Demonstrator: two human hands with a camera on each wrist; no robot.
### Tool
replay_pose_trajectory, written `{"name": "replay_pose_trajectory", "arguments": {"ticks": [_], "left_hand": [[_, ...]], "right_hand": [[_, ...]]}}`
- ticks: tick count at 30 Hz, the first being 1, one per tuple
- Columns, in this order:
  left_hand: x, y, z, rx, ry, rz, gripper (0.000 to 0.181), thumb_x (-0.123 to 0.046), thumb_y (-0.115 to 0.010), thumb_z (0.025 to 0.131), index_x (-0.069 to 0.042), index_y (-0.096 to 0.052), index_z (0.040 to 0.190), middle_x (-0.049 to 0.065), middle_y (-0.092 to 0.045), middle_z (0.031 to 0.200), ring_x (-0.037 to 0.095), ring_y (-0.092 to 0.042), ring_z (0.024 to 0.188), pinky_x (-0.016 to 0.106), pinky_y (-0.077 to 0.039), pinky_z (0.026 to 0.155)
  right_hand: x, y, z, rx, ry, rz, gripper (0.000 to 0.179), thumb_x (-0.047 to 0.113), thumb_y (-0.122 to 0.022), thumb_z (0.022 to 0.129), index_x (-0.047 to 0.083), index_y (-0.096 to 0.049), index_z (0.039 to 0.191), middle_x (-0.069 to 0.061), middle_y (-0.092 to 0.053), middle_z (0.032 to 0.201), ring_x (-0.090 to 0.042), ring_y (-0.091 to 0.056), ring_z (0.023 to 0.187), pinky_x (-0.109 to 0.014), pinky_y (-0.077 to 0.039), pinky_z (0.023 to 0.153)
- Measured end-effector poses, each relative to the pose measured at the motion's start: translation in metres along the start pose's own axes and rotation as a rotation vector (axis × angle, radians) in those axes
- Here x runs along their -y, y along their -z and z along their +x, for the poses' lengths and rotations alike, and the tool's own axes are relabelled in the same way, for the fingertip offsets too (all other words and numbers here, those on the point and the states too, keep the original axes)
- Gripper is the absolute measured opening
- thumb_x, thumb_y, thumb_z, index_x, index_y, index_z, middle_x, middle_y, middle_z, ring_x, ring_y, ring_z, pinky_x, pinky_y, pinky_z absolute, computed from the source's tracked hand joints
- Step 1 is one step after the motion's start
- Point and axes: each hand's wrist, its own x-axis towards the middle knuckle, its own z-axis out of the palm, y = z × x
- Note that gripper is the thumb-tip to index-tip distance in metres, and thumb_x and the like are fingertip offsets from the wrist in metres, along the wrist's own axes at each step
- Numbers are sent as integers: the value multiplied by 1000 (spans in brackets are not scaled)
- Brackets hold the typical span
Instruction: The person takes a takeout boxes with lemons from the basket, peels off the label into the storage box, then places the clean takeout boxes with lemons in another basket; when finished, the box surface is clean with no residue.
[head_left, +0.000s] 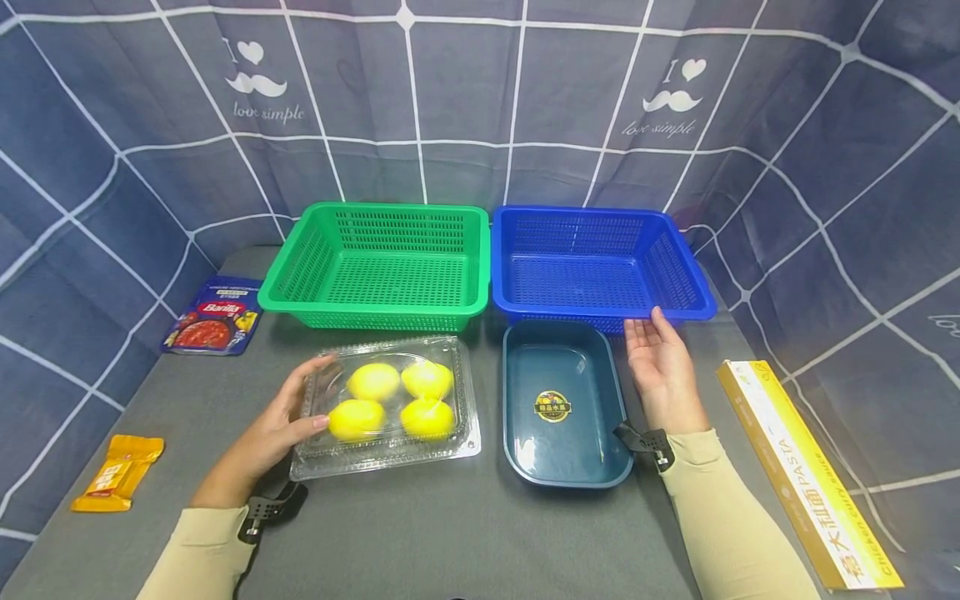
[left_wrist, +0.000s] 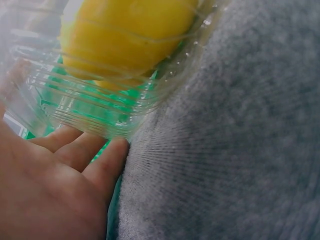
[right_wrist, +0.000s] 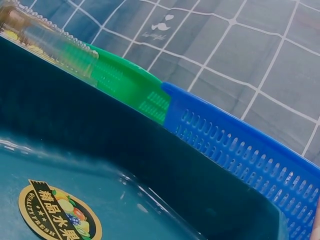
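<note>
In the head view my left hand (head_left: 281, 425) holds a clear plastic box (head_left: 470, 400) at its left end, thumb near the front corner and fingers toward the back. Several lemons (head_left: 375, 382) show through its lid. In the left wrist view, the fingers (left_wrist: 107, 162) lie against the box's ridged wall (left_wrist: 90, 107). My right hand (head_left: 663, 371) is palm up with loose fingers, empty, between the blue basket (head_left: 577, 283) and the dark teal basin (head_left: 577, 454). Its fingertips are right at the basket's front rim.
A green basket (head_left: 397, 279) stands at the back, left of the blue one. A Barilla pouch (head_left: 213, 317) and an orange-yellow packet (head_left: 118, 473) lie at the left. Along the right side is a long yellow pasta box (head_left: 810, 475). Patterned cloth (head_left: 465, 92) hangs behind.
</note>
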Motion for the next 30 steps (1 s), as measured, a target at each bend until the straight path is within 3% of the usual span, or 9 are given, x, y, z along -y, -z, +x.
{"name": "replay_pose_trajectory", "arguments": {"ticks": [7,11,13,15,20,24,30], "left_hand": [[0,-1,0,-18,-1,8,79,6,-60,96,-13,-27,165,9,-25,170,16,-19,154,71,-3,117],[-2,-5,1,-52,-33,-1,76,8,-57,98,-11,-28,165,13,-27,169,18,-22,154,43,-12,124],[-3,-8,1,-76,-56,-18,73,10,-55,99,-8,-28,165,17,-28,168,21,-22,154,28,-16,121],[-5,-11,2,-106,-62,-24,70,9,-53,101,-8,-30,164,19,-30,166,22,-25,153,20,-21,117],[-11,-20,6,-191,-47,-64,62,8,-50,104,-6,-34,162,19,-34,165,24,-31,151,21,-33,112],[-17,-28,9,-264,-59,-87,58,10,-50,103,-3,-40,159,21,-39,161,25,-36,149,21,-35,111],[-27,-38,8,-377,-57,-136,53,13,-49,102,3,-46,155,20,-51,151,24,-57,127,23,-52,96]], "right_hand": [[0,2,1,11,-4,12,30,-9,-71,95,3,-55,117,-11,-58,107,-24,-59,96,-33,-51,101],[0,2,1,9,-10,20,32,-9,-72,95,3,-56,119,-11,-59,107,-23,-59,98,-32,-46,108],[0,2,2,5,-10,22,33,-9,-72,95,3,-56,120,-11,-59,107,-23,-59,98,-32,-45,108],[0,2,2,5,-9,19,33,-9,-71,95,4,-55,121,-11,-59,107,-23,-59,99,-32,-45,108],[0,2,1,13,3,9,31,-8,-70,96,3,-54,121,-11,-57,109,-23,-58,99,-32,-48,105],[0,2,1,25,-1,9,26,-6,-67,99,3,-54,120,-11,-57,109,-24,-58,96,-33,-52,100],[-1,2,1,23,-1,-2,28,-6,-70,97,3,-54,119,-12,-58,104,-25,-59,92,-34,-54,94]]}}
